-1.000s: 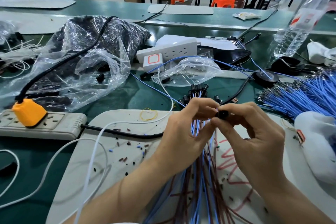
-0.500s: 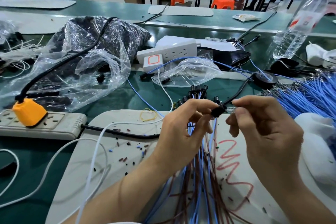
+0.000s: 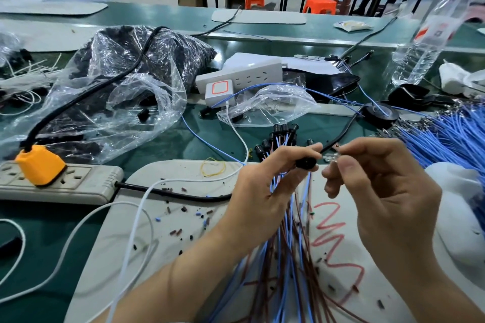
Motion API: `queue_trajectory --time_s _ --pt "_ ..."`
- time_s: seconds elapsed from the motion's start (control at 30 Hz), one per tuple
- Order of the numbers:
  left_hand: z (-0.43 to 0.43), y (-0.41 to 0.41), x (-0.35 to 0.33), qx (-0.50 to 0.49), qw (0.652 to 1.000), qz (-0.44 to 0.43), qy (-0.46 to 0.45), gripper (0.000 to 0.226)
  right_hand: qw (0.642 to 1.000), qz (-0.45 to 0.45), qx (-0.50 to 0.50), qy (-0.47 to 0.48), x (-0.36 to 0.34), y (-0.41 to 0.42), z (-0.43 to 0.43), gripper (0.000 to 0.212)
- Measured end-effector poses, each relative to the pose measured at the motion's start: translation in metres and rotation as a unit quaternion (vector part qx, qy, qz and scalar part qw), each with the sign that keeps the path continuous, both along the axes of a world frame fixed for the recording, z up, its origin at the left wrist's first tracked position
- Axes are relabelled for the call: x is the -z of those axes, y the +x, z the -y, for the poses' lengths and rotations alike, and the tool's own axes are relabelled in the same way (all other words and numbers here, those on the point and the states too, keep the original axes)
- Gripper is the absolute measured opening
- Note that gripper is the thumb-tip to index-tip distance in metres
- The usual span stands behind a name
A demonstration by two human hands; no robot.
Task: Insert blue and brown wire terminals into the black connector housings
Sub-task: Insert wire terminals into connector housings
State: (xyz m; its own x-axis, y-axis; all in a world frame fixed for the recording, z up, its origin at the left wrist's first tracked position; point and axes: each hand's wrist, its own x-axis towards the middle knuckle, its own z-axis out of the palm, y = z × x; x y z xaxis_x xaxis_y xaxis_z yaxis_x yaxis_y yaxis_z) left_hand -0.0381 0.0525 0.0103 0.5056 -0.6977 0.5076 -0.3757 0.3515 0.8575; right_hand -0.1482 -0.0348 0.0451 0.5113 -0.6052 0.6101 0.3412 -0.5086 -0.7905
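One black housing (image 3: 305,162) in left hand (image 3: 265,186); right hand (image 3: 380,186) pinches clear part (image 3: 330,157).

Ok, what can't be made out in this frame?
Head view.
Hidden: black housing in the left hand, mostly covered by its fingers; seated terminals not visible.
Blurred: small clear part pinched by the right hand, too small to identify.
Cut off: blue and brown wires, lower ends, by the bottom edge.
Cut off: bottle top, by the upper edge.

L hand (image 3: 265,186), R hand (image 3: 388,191): bare. L forearm (image 3: 183,278), R forearm (image 3: 425,294): bare to frame edge. R thumbnail (image 3: 346,165): short, plain. Pale sliver (image 3: 181,322) at bottom edge by L forearm, poss. garment; cannot tell.
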Motion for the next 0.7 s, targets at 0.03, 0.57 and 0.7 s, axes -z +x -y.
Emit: queue_trajectory --time_s 0.03,0.57,0.7 --pt "0.0 0.0 0.001 0.002 1.0 -0.006 0.0 0.021 1.0 -0.005 -0.004 -0.005 0.0 0.0 -0.001 0.005" --pt "-0.002 0.002 -0.004 -0.044 0.994 0.093 0.031 0.026 0.995 -0.082 0.029 -0.045 0.004 0.003 0.009 0.017" --pt "-0.002 0.003 -0.003 -0.045 0.993 0.096 0.058 0.022 0.992 -0.12 0.001 -0.048 0.005 0.003 0.014 0.026"
